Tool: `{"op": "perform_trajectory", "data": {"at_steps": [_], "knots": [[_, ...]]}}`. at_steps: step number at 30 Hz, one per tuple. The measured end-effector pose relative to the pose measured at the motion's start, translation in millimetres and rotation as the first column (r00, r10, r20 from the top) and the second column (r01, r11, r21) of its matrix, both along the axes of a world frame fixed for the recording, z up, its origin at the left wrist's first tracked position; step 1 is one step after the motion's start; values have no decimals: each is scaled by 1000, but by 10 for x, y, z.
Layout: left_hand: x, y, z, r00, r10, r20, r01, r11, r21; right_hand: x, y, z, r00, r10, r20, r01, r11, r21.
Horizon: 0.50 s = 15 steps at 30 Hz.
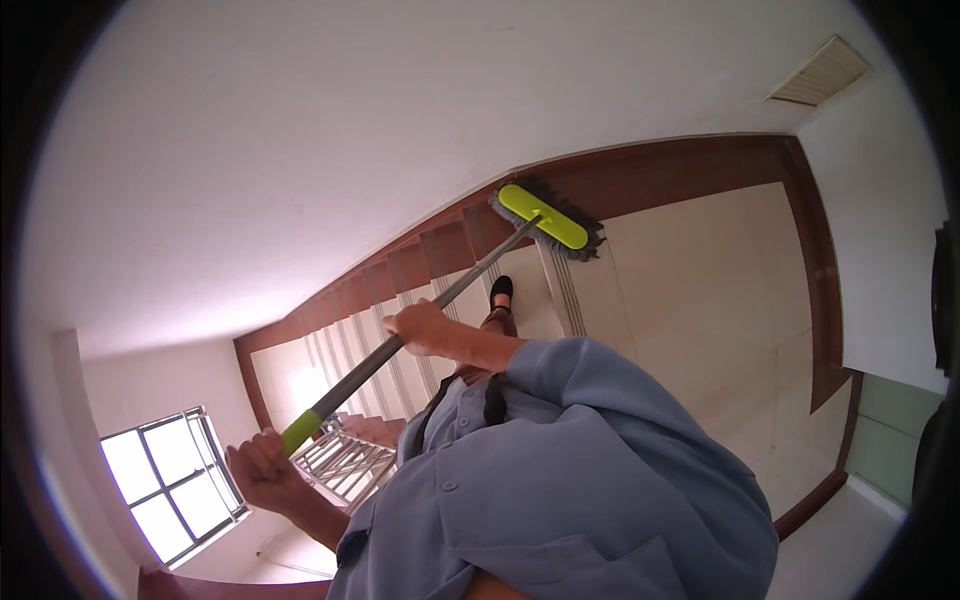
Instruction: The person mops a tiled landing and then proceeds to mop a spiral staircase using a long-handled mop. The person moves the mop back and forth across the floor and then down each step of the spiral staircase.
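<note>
A flat mop with a lime-green plate [525,207] and a grey fringe [559,241] rests at the edge of the landing, against the red-brown border by the wall. Its grey pole [360,371] slants down to the left across the stairs. My left hand [259,466] grips the pole near its green end sleeve [301,433]. Farther along the pole, nearer the mop head, my right hand [421,328] is closed around it. One foot in a black shoe [501,289] stands on a pale step below the landing.
Pale stairs [360,337] with grooved edges descend to the left beside the white wall [262,150]. A metal railing [341,461] runs along their other side. To the right lies the tiled landing [697,285]. There is a window [169,480] at lower left and a wall vent [821,73] at upper right.
</note>
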State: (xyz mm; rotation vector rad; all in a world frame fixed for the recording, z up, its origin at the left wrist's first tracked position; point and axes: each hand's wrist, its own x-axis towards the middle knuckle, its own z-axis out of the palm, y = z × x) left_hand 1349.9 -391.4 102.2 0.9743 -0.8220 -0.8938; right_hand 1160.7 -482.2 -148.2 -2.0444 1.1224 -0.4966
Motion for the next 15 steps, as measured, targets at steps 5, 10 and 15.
{"op": "perform_trajectory", "data": {"at_steps": [5, 10, 15], "knots": [[75, -137, 52, 996, -79, -46, 77, 996, -38, -35, 70, 141, 992, -105, 73, 113, 987, -110], [53, -394, -84, 933, -350, -81, 348, 937, -39, -414, 304, 80, 972, -235, 26, 236, 971, -24], [-257, -712, -25, 781, -620, -76, 623, 782, 11, -845, 722, 191, 953, -303, -6, 299, 937, 181]]}}
